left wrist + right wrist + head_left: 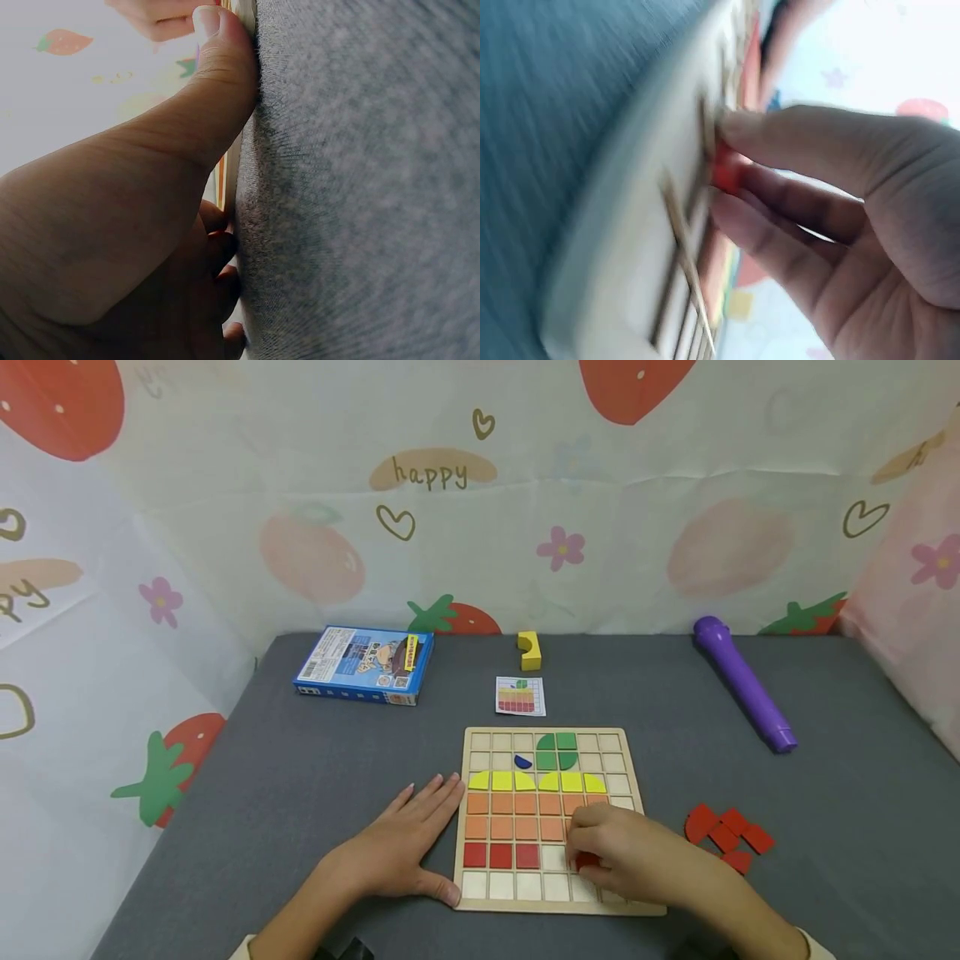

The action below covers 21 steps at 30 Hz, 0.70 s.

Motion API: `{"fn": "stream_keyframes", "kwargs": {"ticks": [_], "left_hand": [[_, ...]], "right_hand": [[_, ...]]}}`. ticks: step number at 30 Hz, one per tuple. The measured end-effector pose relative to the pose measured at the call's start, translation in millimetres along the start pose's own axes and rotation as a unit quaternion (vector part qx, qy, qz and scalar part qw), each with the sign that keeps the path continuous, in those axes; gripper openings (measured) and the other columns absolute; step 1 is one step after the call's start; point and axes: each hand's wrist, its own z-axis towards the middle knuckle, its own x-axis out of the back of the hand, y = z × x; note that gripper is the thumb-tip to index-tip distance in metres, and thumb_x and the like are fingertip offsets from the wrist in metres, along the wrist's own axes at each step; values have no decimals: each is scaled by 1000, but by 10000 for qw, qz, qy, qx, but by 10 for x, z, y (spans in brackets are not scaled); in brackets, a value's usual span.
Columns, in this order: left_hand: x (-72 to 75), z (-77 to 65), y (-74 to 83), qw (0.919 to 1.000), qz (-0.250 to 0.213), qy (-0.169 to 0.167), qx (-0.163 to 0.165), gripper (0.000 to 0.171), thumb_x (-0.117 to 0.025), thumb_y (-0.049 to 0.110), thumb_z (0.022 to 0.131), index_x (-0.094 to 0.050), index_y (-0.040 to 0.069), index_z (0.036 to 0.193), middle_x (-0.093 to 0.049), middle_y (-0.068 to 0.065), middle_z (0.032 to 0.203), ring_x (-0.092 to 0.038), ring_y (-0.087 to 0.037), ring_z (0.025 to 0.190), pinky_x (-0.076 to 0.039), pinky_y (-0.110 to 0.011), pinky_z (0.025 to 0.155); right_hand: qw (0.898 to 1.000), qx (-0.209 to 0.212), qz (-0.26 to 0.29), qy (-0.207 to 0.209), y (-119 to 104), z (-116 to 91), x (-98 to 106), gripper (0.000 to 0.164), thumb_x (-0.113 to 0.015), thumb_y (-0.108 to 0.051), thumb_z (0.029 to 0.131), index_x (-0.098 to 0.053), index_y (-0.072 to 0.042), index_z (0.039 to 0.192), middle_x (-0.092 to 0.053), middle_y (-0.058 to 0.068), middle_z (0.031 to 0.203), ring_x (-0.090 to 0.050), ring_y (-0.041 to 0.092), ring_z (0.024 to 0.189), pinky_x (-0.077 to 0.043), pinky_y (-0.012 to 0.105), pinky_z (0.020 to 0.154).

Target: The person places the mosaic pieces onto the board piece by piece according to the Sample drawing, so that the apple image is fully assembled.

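A wooden grid board (555, 906) lies on the grey table, with yellow, orange and red tiles set in rows. My left hand (401, 845) rests beside its left edge with the fingers extended, fingertips and thumb right at the frame. Over the lower right of the grid, my right hand (637, 853) pinches a red tile (726, 171) between thumb and fingers, close to the cells. Three red tiles (501, 856) fill the left of that row. Green tiles (557, 751) and a dark blue piece (522, 762) sit near the board's top.
Several loose red tiles (724, 837) lie right of the board. Behind it are a small pattern card (520, 697) and a yellow notched block (529, 652). A blue box (363, 664) lies at the back left, a purple microphone-shaped stick (744, 683) at the right.
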Motion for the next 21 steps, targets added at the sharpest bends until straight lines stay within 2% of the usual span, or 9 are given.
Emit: {"fn": "stream_keyframes", "kwargs": {"ticks": [5, 10, 17, 21], "left_hand": [[33, -23, 3, 9999, -81, 82, -65, 124, -69, 76, 73, -11, 12, 163, -9, -4, 168, -2, -25, 153, -3, -55, 119], [35, -18, 9, 9998, -155, 72, -129, 123, -70, 74, 74, -11, 11, 162, -9, -5, 168, -2, -26, 153, -3, -56, 119], [7, -7, 5, 10000, -87, 3, -45, 124, -69, 75, 73, -10, 13, 163, -8, -3, 168, -2, -25, 153, -2, -55, 119], [9, 0, 7, 10000, -58, -21, -19, 124, -69, 76, 73, -10, 13, 163, -8, -3, 168, -1, -24, 153, -2, -54, 119]], "right_hand": [[9992, -34, -272, 304, -78, 71, -92, 25, -81, 1, 78, -65, -18, 78, -54, -11, 83, -48, 6, 76, -46, 18, 67], [9993, -180, -153, 283, -75, 72, -88, 22, -80, 0, 78, -67, -17, 80, -55, -10, 83, -48, 6, 76, -47, 19, 67], [9976, 141, -220, 637, -146, 181, -194, 23, -80, 3, 76, -69, -16, 80, -57, -8, 82, -52, 6, 76, -46, 18, 67], [9980, -45, -326, 543, -197, 248, -228, 21, -81, 1, 77, -70, -16, 81, -57, -8, 80, -51, 7, 75, -45, 19, 67]]}}
